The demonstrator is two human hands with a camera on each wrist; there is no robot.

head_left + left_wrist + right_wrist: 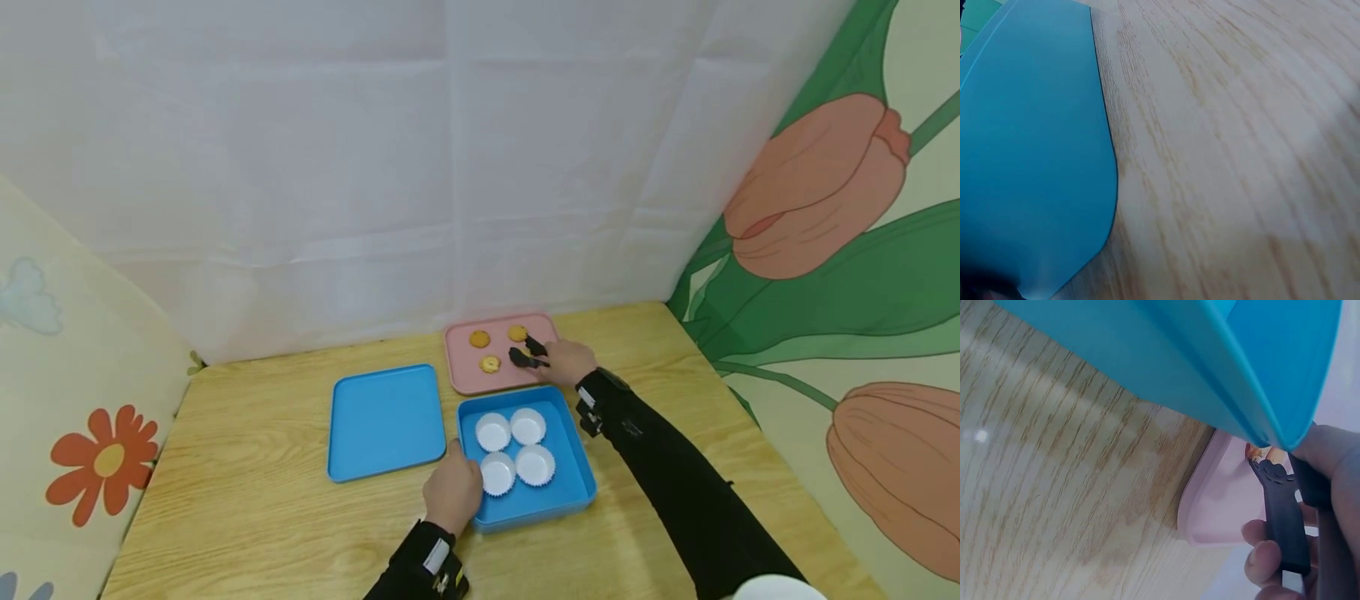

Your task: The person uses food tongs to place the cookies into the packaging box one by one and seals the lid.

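Note:
My right hand (570, 362) holds black tongs (1285, 519) over the pink tray (467, 383). The two tong ends stand apart around a cookie (1259, 452) on the tray, which they partly hide in the head view. Two round brown cookies (479, 338) and a paler ring-shaped cookie (490, 364) lie on the same tray. At the near left of the blue box (566, 496), my left hand (453, 490) grips its side wall. Inside the box sit several white paper cups (536, 465), grouped two by two.
A flat blue lid (386, 423) lies on the wooden table (247, 450), left of the box. White cloth (337, 167) hangs behind the table's back edge. The box's raised wall stands between my right forearm and the cups. Part of a white round object (776, 587) shows at the bottom right.

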